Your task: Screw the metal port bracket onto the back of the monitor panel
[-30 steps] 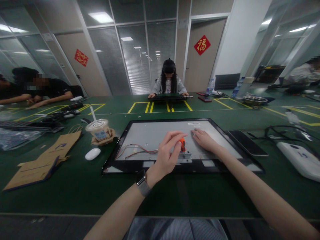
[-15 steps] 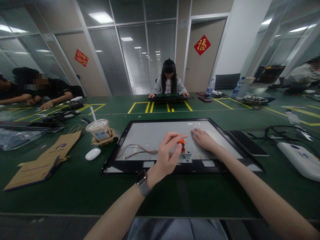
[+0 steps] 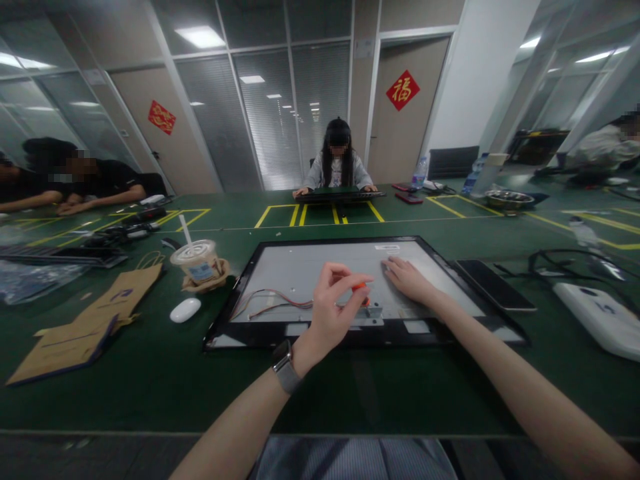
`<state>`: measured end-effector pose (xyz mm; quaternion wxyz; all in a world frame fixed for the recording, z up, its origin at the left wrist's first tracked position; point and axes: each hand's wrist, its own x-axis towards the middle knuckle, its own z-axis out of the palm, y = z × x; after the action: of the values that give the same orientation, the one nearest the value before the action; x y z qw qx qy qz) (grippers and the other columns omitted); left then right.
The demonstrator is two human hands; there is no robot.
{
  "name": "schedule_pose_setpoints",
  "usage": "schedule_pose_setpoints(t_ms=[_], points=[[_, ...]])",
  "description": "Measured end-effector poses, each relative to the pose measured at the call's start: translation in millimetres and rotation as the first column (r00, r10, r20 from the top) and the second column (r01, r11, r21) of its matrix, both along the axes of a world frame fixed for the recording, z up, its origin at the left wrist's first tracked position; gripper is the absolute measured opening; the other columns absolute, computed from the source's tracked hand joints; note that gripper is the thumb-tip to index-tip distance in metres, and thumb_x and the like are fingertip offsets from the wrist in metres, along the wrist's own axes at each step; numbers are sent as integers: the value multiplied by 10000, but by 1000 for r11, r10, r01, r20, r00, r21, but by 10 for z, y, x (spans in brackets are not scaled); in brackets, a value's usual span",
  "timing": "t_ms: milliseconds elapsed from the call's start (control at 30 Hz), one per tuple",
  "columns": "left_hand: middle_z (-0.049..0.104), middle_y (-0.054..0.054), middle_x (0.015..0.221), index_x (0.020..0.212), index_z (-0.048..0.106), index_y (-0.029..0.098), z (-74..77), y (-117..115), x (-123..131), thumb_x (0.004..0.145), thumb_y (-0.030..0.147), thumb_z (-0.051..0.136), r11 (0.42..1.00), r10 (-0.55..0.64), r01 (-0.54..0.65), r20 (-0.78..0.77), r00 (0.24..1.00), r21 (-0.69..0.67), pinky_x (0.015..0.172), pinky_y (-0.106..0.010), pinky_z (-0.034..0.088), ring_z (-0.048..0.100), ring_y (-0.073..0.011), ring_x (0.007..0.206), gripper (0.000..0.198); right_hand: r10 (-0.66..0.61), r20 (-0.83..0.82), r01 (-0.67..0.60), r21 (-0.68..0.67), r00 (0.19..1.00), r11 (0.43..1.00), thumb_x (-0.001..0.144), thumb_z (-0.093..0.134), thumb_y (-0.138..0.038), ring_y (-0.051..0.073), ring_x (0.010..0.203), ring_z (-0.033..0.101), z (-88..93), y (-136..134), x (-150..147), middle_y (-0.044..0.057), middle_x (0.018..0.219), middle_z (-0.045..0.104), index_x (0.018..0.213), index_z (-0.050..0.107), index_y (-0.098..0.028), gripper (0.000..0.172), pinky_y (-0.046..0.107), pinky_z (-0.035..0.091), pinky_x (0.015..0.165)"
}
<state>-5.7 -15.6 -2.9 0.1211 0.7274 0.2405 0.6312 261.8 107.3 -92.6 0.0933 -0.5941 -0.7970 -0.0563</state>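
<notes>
On the green table (image 3: 165, 407) at lower centre lies a display panel (image 3: 287, 265), where our left hand (image 3: 331, 312) pinches an orange screwdriver (image 3: 359, 286) near a metal bracket (image 3: 374, 314) and our right hand (image 3: 411, 280) rests, fingers extended.

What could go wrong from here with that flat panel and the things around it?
The orange tool in the left hand might slip and scratch the panel. The loose wires lie across the panel right beside that hand, so they could get snagged or tugged. The drink cup stands close to the panel's left edge; a bump from the left arm might tip it and spill.
</notes>
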Motion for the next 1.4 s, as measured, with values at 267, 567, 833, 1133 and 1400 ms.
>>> schedule_pose_setpoints(t_ms=[267,567,833,1133,1400], points=[[615,-80,1034,1155,726,199,1,30,-55,1039,257,476,991,-60,61,17,998,-122,833,-312,527,610,-171,943,281,10,-15,-10,13,1000,1000,1019,348,-252,318,1375,513,20,-16,-15,204,1496,542,1420,561,-123,472,485,388,1139],[570,-46,953,1025,789,221,38,56,-51,967,341,628,964,-88,108,91,992,-241,809,-293,519,591,-159,888,209,6,-12,-6,24,1000,1000,1017,349,-275,327,1358,525,29,-29,-18,199,1485,553,1419,564,-128,479,492,398,1129],[665,-73,976,1063,761,180,14,157,-72,991,312,552,868,-213,312,279,936,-385,826,-310,529,637,-166,903,258,25,-21,-25,16,999,1000,1017,337,-266,333,1353,529,46,-32,-16,213,1485,548,1418,562,-112,485,488,399,1127],[632,-56,944,1071,769,195,70,118,-90,956,330,608,870,-208,285,224,952,-403,786,-283,520,616,-156,869,240,7,-3,-7,6,1000,1000,1029,344,-266,326,1373,513,50,-42,-32,218,1502,530,1437,547,-95,487,470,383,1144],[634,-61,970,927,774,193,77,111,-69,942,342,622,855,-199,303,274,941,-422,826,-295,495,608,-175,924,214,-6,-6,6,-3,1000,1000,1031,351,-264,325,1383,505,35,-38,-30,207,1514,520,1442,546,-116,478,476,370,1153]])
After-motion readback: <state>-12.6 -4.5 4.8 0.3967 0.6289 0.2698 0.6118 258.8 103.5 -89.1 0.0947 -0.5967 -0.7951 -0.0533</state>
